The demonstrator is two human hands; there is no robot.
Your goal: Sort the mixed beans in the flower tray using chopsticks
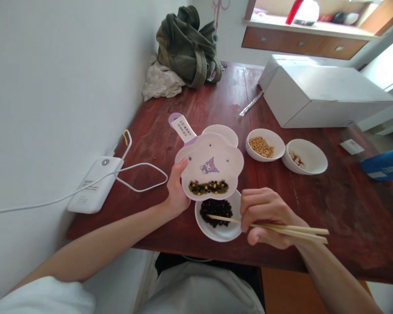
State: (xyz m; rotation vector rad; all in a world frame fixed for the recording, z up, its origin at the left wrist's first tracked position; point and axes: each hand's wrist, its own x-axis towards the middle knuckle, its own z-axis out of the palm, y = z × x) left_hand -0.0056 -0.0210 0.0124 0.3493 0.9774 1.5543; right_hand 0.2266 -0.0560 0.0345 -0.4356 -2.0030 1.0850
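Observation:
My left hand (177, 192) grips the left rim of a flower-shaped white plate (212, 163) with a cartoon print, tilted toward me so mixed green and yellow beans (208, 187) gather at its lower edge. Under that edge sits a white bowl (220, 231) of black beans (216, 210). My right hand (265, 216) is closed round wooden chopsticks (291, 230), whose tips rest on the black beans.
On the dark red table (330, 209) stand a bowl of yellow beans (264, 145), a bowl with a few pale pieces (305, 157) and an empty white dish (223, 131). White boxes (317, 93), a green bag (190, 46), a white charger with cable (94, 185) lie around.

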